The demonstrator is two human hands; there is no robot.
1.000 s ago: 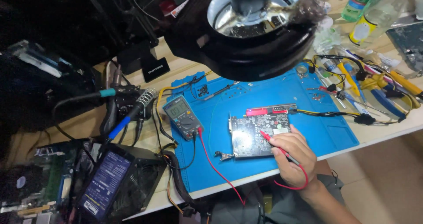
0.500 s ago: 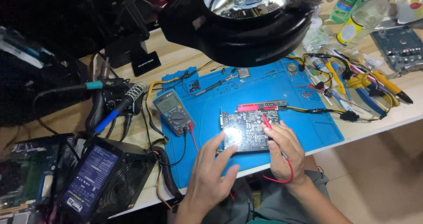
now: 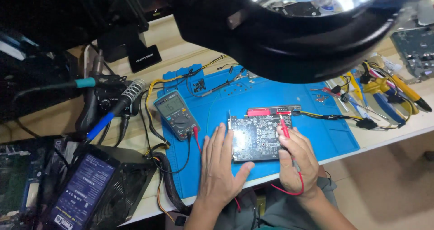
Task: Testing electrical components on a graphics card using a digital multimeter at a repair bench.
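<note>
On the blue work mat (image 3: 316,135), head view: dark circuit board (image 3: 255,137) lies flat near the mat's front edge. Left hand (image 3: 219,166) rests open, palm down, just left of the board, thumb against its front edge, likely steadying it. Right hand (image 3: 296,160) grips the red test probe (image 3: 284,126), tip down on the board's right part. Multimeter (image 3: 176,114) sits left of the board, display tilted toward the person. Dark power supply (image 3: 97,189), blue label plate on top, further left on the desk (image 3: 58,121).
</note>
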